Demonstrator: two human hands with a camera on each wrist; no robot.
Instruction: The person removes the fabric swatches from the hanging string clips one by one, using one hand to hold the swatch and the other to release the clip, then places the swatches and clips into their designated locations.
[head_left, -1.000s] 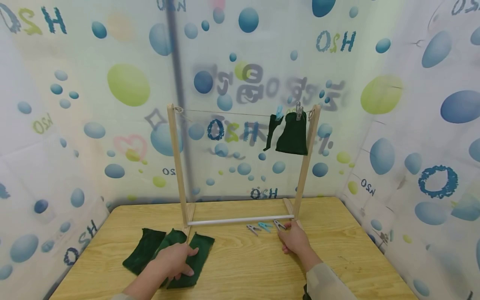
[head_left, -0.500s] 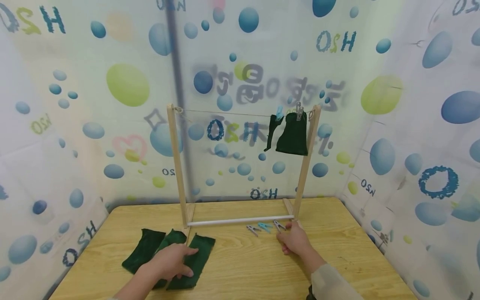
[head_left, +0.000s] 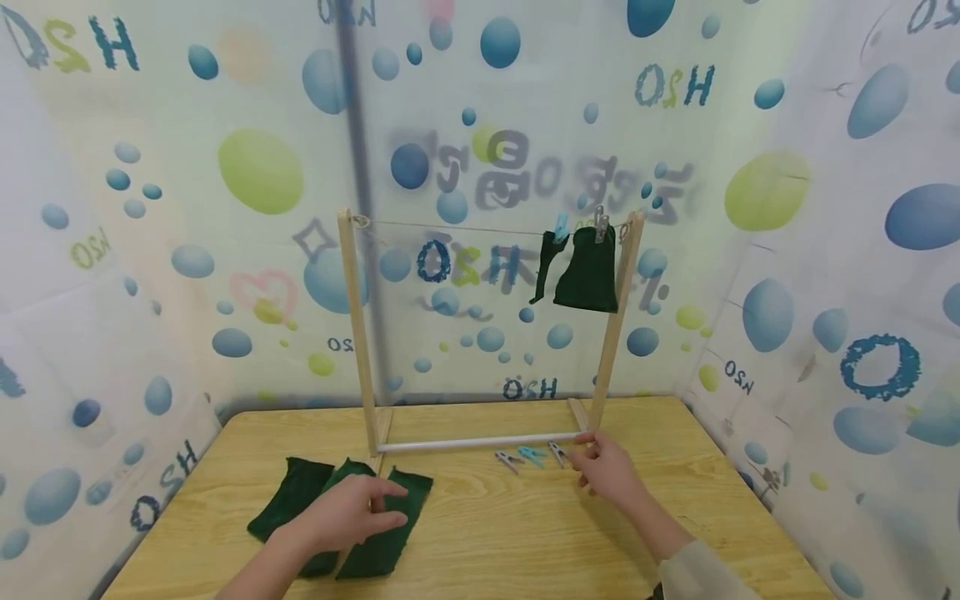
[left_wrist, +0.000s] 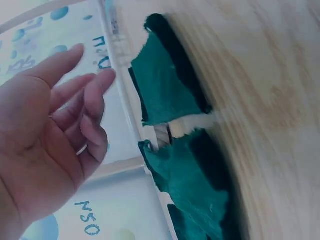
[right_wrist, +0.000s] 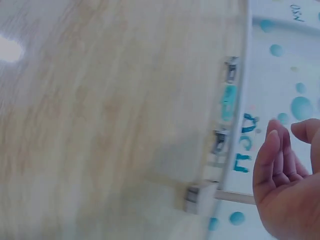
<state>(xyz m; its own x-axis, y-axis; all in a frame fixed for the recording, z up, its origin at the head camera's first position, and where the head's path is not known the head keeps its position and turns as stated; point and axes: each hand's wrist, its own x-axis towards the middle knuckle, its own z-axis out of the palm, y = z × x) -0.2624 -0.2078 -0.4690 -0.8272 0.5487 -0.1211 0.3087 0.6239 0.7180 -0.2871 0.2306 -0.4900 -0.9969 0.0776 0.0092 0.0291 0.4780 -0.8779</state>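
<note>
My left hand (head_left: 341, 512) hovers over three green cloth pieces on the table, fingers loosely bent and holding nothing. It partly covers the middle piece (head_left: 352, 468) and overlaps the right piece (head_left: 386, 550); the left piece (head_left: 295, 496) lies beside them. In the left wrist view the left hand (left_wrist: 60, 125) is apart from the cloth (left_wrist: 170, 82). My right hand (head_left: 611, 473), empty with thumb and fingers parted, is just right of a grey clothespin (head_left: 558, 454). Left of that lie a light-blue clothespin (head_left: 532, 455) and another grey clothespin (head_left: 508, 461).
A wooden frame with a left post (head_left: 357, 333), a right post (head_left: 617, 342) and a white rod (head_left: 480, 442) stands behind the hands. From its string (head_left: 450, 226) hang a dark green cloth (head_left: 588, 275) and a narrow green strip (head_left: 545, 267), held by clothespins. Patterned curtains surround the table (head_left: 495, 533).
My left hand has lifted off the cloth pieces, moving slightly right with its fingers loosening. My right hand has drawn a little right, away from the grey clothespin. The clothespins have stayed put.
</note>
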